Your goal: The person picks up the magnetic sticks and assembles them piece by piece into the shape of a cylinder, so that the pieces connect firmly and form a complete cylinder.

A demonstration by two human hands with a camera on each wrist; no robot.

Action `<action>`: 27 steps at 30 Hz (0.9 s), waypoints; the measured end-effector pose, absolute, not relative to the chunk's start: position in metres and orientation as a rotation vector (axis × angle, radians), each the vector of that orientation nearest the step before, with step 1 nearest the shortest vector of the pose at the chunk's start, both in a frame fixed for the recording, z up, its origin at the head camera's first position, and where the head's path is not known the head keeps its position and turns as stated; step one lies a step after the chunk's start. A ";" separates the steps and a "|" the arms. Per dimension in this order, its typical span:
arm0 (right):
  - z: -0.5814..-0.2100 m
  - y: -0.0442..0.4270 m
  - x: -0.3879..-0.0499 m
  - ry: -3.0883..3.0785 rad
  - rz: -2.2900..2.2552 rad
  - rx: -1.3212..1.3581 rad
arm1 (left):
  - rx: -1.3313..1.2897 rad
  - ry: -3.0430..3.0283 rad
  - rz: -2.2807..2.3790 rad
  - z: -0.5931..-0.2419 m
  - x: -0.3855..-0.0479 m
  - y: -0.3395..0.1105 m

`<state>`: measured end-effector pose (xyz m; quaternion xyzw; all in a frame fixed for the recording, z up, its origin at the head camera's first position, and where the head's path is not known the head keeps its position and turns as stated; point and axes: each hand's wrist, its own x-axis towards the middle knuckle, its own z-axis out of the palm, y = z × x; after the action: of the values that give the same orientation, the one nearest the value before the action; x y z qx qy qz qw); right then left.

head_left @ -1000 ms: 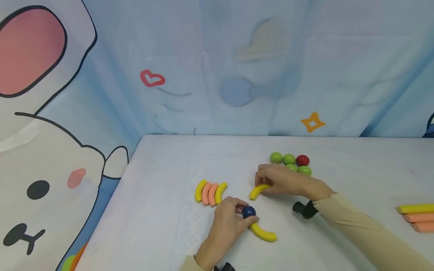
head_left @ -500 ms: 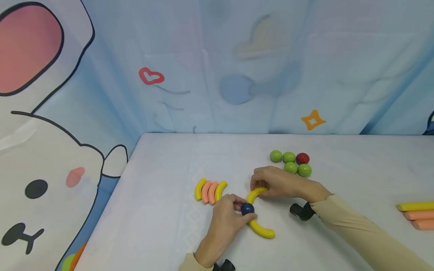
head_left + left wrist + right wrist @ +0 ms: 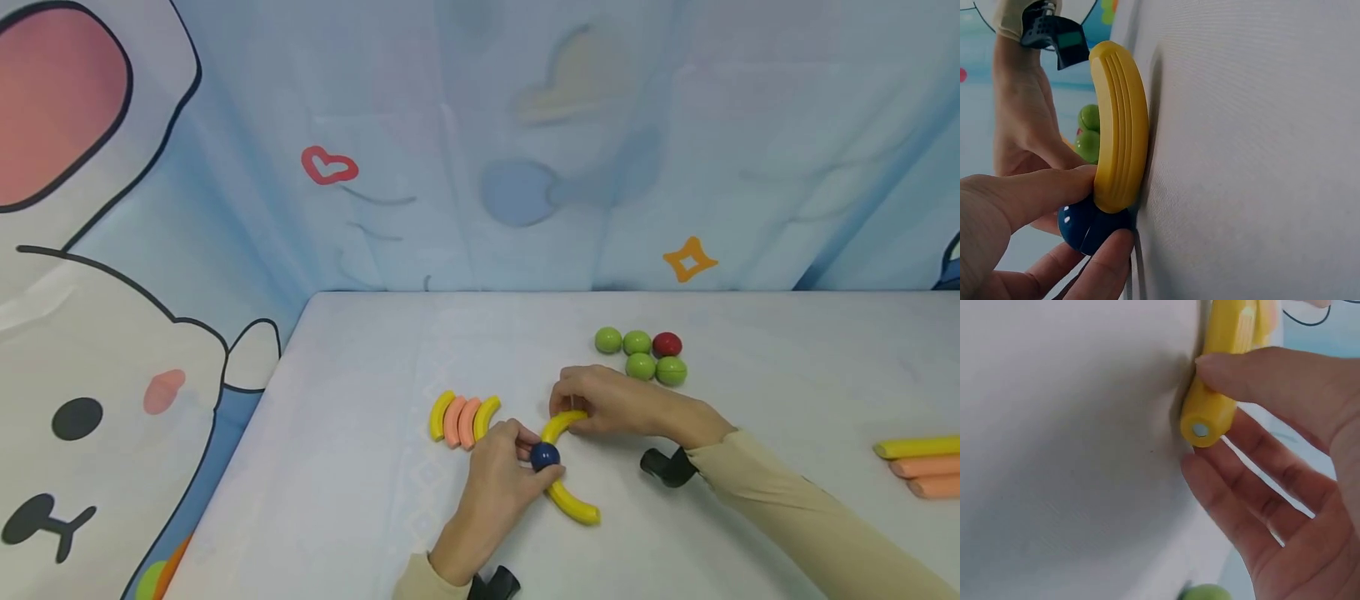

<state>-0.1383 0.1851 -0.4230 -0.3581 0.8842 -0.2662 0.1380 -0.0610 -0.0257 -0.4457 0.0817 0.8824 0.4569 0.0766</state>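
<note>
No lettering or numbers readable; the black wrist camera [image 3: 1067, 40], toward eleven o'clock in the left-wrist view, seems too blurred.

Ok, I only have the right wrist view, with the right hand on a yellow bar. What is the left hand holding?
Observer: In the head view, the left hand is holding a blue ball.

Operator: Is anything else up against that ball?

Observer: Yes. The left wrist view shows a second yellow bar, curved and grooved along its side, with one end at the ball.

Operator: There's part of a green ball at my bottom edge. What's the bigger picture there?

Observer: The head view shows four green balls and one red ball grouped beyond the right hand.
</note>
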 end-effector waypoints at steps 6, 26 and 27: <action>-0.405 0.187 -0.117 2.628 -0.820 -0.975 | 0.264 2.634 1.369 -0.445 -0.062 -0.025; -0.431 0.192 -0.058 2.387 -0.974 -1.099 | 0.299 2.622 1.405 -0.444 -0.063 -0.030; -0.431 0.192 -0.058 2.385 -0.980 -1.099 | 0.297 2.621 1.410 -0.444 -0.063 -0.030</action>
<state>-0.0583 0.1924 -0.4309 -0.3864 0.8388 -0.3447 0.1684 -0.0631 -0.0300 -0.4442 0.0990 0.8739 0.4700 0.0752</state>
